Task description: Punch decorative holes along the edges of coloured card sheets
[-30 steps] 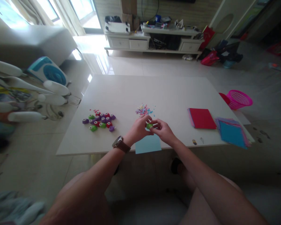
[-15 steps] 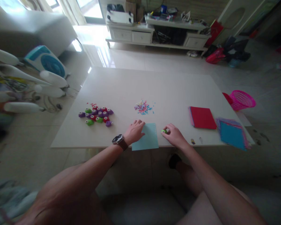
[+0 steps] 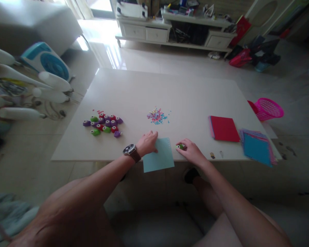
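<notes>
Paper [image 3: 158, 157], pale blue-green, lies at near edge of white table [image 3: 190, 99], its lower part sticking out past the edge. Row of small marks near its upper right corner, too small to read.

Left hand [image 3: 146, 143]: over paper's upper left part, fingers extended forward, thumb on or just above the sheet. Can't tell whether it pinches the paper or only rests on it. Dark-faced watch [image 3: 129, 150] on that wrist, brown strap.

Right hand [image 3: 192, 150]: thumb and fingers pinching small green piece [image 3: 180, 146] with a white eye-like spot. Piece sits just right of the paper, near table's front edge; can't tell if it touches the tabletop.

Beyond the paper, mid-table: loose pile of confetti [image 3: 157, 116], pink, blue, purple, pale. Left side: cluster of similar pieces [image 3: 107, 123], purple, red, green, with red bits [image 3: 100, 112] just behind. Right side: red-topped stack [image 3: 224, 128]; blue-topped sheets [image 3: 256, 148] next to it, overhanging the front edge. Pink basket [image 3: 270, 109] off table's right end.
</notes>
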`<control>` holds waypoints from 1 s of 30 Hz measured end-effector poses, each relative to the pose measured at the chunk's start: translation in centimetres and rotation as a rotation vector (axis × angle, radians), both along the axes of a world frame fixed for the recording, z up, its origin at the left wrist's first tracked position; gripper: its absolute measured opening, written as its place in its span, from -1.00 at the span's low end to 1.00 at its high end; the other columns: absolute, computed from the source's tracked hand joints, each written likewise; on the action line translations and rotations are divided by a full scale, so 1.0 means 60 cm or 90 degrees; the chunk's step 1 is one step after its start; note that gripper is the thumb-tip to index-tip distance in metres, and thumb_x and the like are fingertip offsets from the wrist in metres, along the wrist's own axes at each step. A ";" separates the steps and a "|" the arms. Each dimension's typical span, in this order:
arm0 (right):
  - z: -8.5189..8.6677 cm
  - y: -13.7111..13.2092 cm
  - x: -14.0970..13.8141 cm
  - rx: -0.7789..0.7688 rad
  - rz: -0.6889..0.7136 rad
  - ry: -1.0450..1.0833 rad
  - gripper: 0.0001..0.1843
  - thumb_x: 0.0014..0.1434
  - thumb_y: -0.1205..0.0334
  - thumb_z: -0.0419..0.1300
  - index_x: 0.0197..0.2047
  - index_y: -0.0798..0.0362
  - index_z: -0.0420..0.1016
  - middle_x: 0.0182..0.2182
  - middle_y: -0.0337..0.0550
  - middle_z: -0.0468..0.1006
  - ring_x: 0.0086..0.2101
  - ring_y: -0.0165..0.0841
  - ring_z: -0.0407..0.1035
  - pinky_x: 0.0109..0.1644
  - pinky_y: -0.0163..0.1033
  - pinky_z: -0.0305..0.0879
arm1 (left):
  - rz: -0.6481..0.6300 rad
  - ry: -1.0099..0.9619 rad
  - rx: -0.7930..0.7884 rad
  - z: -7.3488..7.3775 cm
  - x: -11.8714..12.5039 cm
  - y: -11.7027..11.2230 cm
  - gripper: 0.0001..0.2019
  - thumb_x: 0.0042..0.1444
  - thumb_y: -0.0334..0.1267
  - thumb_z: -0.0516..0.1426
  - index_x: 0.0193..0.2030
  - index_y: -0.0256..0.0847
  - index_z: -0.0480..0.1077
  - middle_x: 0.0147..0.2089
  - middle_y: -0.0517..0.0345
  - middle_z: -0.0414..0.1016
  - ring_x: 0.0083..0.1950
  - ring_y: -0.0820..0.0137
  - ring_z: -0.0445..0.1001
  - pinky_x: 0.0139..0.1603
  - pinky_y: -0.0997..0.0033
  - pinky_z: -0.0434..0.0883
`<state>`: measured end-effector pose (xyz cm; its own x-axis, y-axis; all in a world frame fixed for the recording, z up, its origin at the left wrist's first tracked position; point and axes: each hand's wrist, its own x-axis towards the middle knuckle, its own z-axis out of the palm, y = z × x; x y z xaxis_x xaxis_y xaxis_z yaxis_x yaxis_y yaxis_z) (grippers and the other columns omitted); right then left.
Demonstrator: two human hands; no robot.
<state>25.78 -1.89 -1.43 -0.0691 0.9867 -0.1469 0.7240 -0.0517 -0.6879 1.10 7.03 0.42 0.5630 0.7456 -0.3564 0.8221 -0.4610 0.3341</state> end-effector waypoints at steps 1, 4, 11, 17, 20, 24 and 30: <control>-0.002 0.000 0.000 -0.005 0.002 0.003 -0.82 0.15 0.33 0.25 -0.15 0.05 0.59 -0.19 -0.12 0.50 -0.26 -0.33 0.39 -0.11 -0.22 0.34 | -0.002 0.000 0.000 0.000 0.000 0.001 -0.36 -0.09 -0.07 0.44 0.07 -0.23 0.34 0.08 -0.09 0.41 0.00 0.13 0.49 0.04 0.20 0.39; -0.005 0.001 -0.004 0.000 0.018 -0.001 -0.71 0.10 0.47 0.17 -0.13 0.04 0.57 -0.17 -0.11 0.48 -0.25 -0.33 0.39 -0.13 -0.24 0.36 | -0.011 -0.005 0.014 -0.003 -0.003 0.003 -0.44 -0.11 -0.03 0.45 -0.04 -0.22 0.39 0.08 -0.08 0.39 -0.05 0.16 0.50 -0.03 0.24 0.41; 0.007 0.008 -0.029 0.029 0.043 -0.043 -0.73 0.11 0.50 0.15 -0.15 0.02 0.51 -0.17 -0.12 0.50 -0.23 -0.32 0.40 -0.13 -0.25 0.36 | -0.012 -0.001 0.025 -0.003 -0.005 -0.001 -0.46 -0.07 -0.01 0.44 -0.05 -0.21 0.38 0.03 -0.02 0.45 -0.09 0.19 0.52 -0.12 0.28 0.41; 0.012 0.012 -0.029 0.033 0.074 -0.062 -0.77 0.11 0.45 0.18 -0.17 0.00 0.49 -0.21 -0.18 0.50 -0.23 -0.33 0.41 -0.14 -0.25 0.34 | 0.001 -0.003 0.001 0.008 -0.002 -0.006 -0.41 -0.07 -0.07 0.45 0.01 -0.24 0.35 0.08 -0.06 0.46 0.00 0.19 0.51 -0.07 0.33 0.41; 0.013 0.016 -0.026 0.042 0.077 -0.050 -0.80 0.11 0.42 0.20 -0.19 0.00 0.49 -0.22 -0.17 0.50 -0.22 -0.32 0.41 -0.14 -0.24 0.35 | 0.016 0.003 -0.005 0.010 -0.001 -0.005 -0.35 -0.11 -0.06 0.47 0.05 -0.25 0.32 0.10 -0.09 0.45 0.01 0.17 0.52 -0.08 0.31 0.42; 0.014 0.019 -0.025 0.054 0.075 -0.031 -0.83 0.09 0.39 0.22 -0.22 0.00 0.48 -0.25 -0.19 0.50 -0.24 -0.33 0.41 -0.15 -0.23 0.35 | 0.021 -0.003 -0.003 0.005 0.000 -0.004 -0.31 -0.14 -0.06 0.48 0.07 -0.23 0.29 0.11 -0.10 0.44 0.03 0.15 0.52 -0.07 0.31 0.43; 0.015 0.018 -0.027 0.053 0.082 -0.042 -0.83 0.07 0.39 0.23 -0.23 0.01 0.48 -0.27 -0.20 0.49 -0.26 -0.33 0.40 -0.16 -0.24 0.34 | 0.018 0.000 0.002 0.000 0.000 -0.003 -0.30 -0.14 -0.07 0.48 0.07 -0.21 0.28 0.11 -0.08 0.44 0.03 0.16 0.52 -0.07 0.32 0.42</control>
